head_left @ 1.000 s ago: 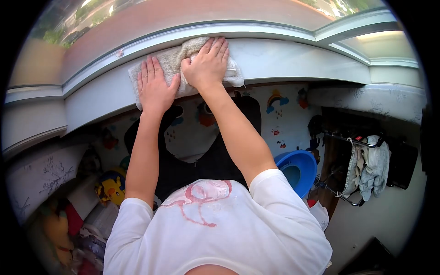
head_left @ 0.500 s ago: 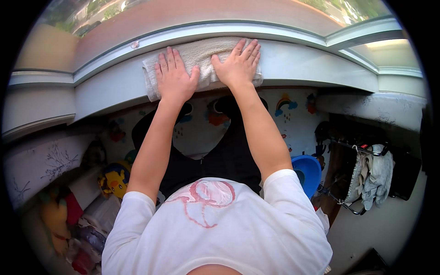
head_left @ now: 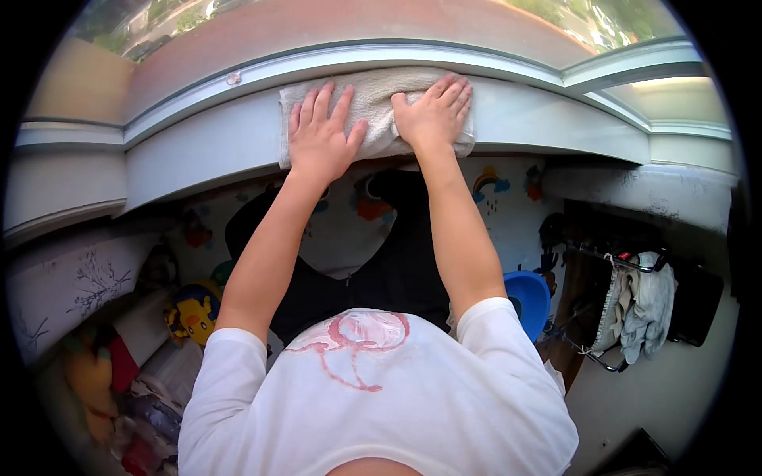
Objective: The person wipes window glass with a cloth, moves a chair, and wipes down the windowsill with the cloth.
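A pale beige towel (head_left: pixel 369 95) lies spread on the white window sill (head_left: pixel 206 147), close against the window frame. My left hand (head_left: pixel 321 141) presses flat on the towel's left part, its fingers spread and pointing at the window. On the towel's right part rests my right hand (head_left: pixel 432 115), palm down, thumb apart from the fingers. Creases run through the cloth between the two hands. Neither hand grips the towel.
A blue basin (head_left: pixel 530 297) stands below at the right, near a metal rack with grey cloths (head_left: pixel 647 309). At the lower left are a yellow toy (head_left: pixel 194 317) and other soft things. The window frame (head_left: pixel 333 57) runs behind the sill.
The towel, bunched under my right hand a second ago, now lies flatter. Both hands and the towel have shifted right along the sill.
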Demonstrator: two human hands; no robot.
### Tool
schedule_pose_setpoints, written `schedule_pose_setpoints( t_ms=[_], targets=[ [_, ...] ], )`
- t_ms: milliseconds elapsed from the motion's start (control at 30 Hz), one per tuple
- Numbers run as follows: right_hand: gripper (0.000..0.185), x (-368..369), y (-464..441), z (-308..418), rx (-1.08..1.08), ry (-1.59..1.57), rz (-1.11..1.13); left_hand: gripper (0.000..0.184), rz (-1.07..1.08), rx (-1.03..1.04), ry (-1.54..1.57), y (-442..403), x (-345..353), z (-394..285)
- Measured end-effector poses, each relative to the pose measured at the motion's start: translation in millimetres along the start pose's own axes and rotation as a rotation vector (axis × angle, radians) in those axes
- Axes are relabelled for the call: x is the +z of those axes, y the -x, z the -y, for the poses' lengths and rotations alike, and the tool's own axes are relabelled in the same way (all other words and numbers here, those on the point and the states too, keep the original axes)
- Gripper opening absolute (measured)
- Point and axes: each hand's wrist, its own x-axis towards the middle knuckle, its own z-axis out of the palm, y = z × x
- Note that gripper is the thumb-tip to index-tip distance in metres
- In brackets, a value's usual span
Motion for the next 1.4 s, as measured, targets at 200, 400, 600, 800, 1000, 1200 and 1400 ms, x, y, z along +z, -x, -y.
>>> schedule_pose_setpoints(
  t_ms=[200, 400, 600, 800, 1000, 1200, 1400],
  targets=[
    [0.104, -5.8, 22.3, 26.1, -0.073, 0.054, 0.1, 0.066, 0.13, -0.064, -0.053, 10.8, -19.5, 37.3],
    [0.109, -2.7, 45.8, 33.7, -0.227, 0.019, 0.114, 0.069, 0.125, -0.09, -0.095, 21.7, -27.2, 74.7],
    [0.108, -6.2, 43.0, -1.0, -0.255, -0.022, 0.102, 0.075, 0.046, -0.05, -0.094, 15.4, -9.5, 48.6],
    [0.11, -16.9, 18.4, -50.9, -0.181, 0.024, 0.095, 0.081, 0.05, 0.024, -0.086, -11.0, 7.9, -2.1],
    [0.093, -8.6, 9.7, -42.0, -0.349, -0.313, -0.135, 0.079, 0.004, 0.02, -0.049, -9.0, 8.3, 7.0],
    [0.087, 10.4, 25.9, -9.0, -0.374, -0.048, -0.167, 0.077, 0.022, 0.002, -0.073, 1.0, -2.7, 29.7],
    [0.086, 15.8, 41.4, 8.9, -0.511, -0.086, -0.168, 0.078, 0.048, -0.071, -0.109, 17.8, -12.4, 60.1]
  ],
)
